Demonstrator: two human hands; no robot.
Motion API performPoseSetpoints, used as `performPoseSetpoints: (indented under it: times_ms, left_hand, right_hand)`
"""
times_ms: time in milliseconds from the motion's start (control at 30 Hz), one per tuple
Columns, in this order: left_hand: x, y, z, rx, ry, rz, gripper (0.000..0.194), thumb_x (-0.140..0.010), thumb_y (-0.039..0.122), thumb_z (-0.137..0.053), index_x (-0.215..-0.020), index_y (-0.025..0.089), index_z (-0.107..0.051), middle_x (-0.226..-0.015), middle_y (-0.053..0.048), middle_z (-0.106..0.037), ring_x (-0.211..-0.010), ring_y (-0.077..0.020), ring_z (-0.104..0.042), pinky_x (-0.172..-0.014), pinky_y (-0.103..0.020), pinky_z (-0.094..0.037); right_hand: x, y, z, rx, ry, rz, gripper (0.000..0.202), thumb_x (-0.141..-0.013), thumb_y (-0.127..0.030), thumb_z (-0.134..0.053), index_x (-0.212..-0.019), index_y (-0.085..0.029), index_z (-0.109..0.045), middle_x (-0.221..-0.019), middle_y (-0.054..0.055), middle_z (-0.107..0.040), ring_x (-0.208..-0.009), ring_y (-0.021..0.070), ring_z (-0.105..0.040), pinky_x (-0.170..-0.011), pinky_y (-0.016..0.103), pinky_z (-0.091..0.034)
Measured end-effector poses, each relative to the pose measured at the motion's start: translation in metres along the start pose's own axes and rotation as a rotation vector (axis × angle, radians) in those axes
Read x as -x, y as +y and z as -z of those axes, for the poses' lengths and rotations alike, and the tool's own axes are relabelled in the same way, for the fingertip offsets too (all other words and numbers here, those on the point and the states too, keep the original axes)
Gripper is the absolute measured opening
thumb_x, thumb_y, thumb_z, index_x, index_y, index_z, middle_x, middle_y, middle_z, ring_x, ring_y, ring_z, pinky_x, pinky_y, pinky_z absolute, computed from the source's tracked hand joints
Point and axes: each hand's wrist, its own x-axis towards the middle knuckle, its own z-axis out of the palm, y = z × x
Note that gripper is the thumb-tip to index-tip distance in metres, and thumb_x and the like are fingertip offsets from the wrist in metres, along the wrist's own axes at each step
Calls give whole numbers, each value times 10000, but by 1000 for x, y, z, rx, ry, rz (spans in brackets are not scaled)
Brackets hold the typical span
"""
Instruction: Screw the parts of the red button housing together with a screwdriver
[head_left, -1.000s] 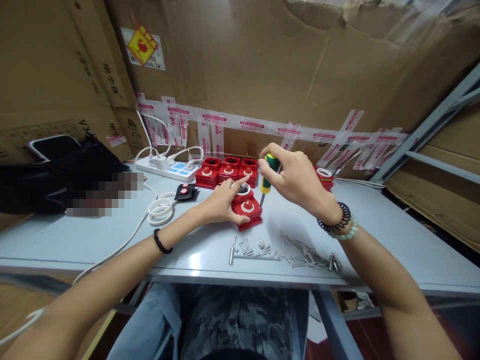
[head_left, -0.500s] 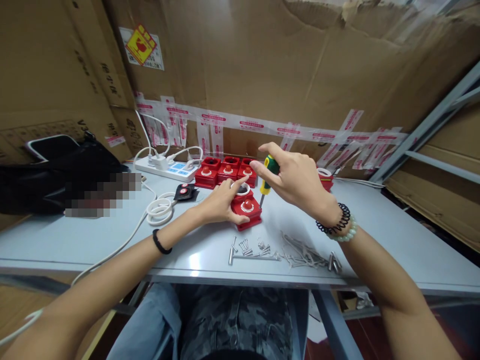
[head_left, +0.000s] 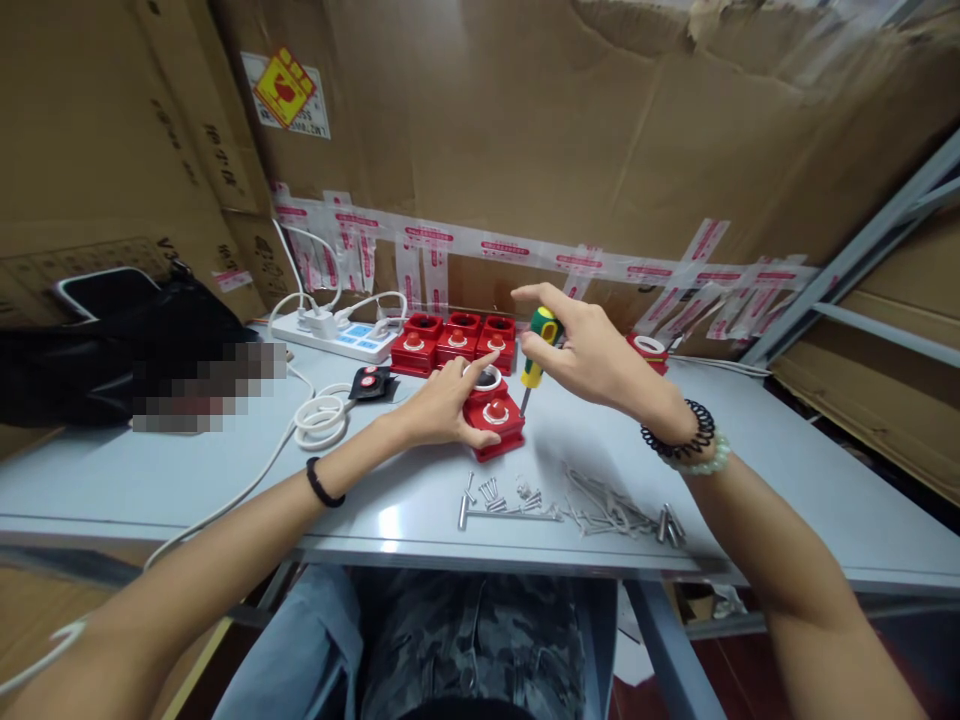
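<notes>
A red block (head_left: 496, 424) with a round red button and a white-rimmed hole lies on the grey table (head_left: 225, 470). My left hand (head_left: 442, 405) grips the block's left side, thumb at its front, forefinger across its top. My right hand (head_left: 589, 350) holds a green and yellow screwdriver (head_left: 535, 352) upright, its tip down at the block's right edge. The forefinger of that hand is stretched out to the left above the handle.
Three more red blocks (head_left: 454, 342) stand in a row behind, a further one (head_left: 649, 352) at the right. Screws and metal pins (head_left: 570, 505) lie near the front edge. A white power strip (head_left: 337, 335), coiled cable (head_left: 321, 420) and black bag (head_left: 112, 345) are left. Cardboard backs the table.
My right hand has loosened and shifted on the screwdriver handle, its fingers spreading and the wrist dropping right. The left hand and the block have stayed put.
</notes>
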Motion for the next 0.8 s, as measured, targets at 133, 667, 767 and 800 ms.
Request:
performPoseSetpoints:
  times_ms: [133,667,767,800]
  left_hand:
    - [0,1,1,24,-24,33,1081,-625,564,-724,-1479,242,-144,-1090,-91,-435,-974,-293,-453,-867,-437,-405]
    - [0,4,4,8,-36,43,1085,-632,569,-716,-1483,225,-137,-1076,-89,-435,-944,-280,-459,-857,-438,-417]
    - [0,4,4,1,-31,35,1082,-637,566,-709,-1484,206,-140,-1062,-91,-440,-943,-281,-457,-859,-435,-414]
    - [0,4,4,2,-30,32,1082,-638,562,-710,-1485,204,-139,-1059,-91,-441,-946,-282,-456,-862,-435,-413]
  right_hand:
    - [-2,2,-2,115,48,-90,298,-869,-381,-510,-1022,-160,-638,-781,67,-684,-648,177,-574,-635,299,-390]
    - [0,-1,-1,291,43,-99,304,-889,-446,-489,-1011,-187,-589,-672,41,-625,-601,181,-526,-584,282,-314]
    - [2,-1,3,172,-30,-62,349,-927,-375,-410,-1183,-174,-536,-797,60,-675,-659,186,-560,-625,290,-352]
    - [3,-1,6,95,-64,-24,360,-928,-320,-399,-1238,-170,-504,-865,65,-686,-683,176,-569,-643,287,-365]
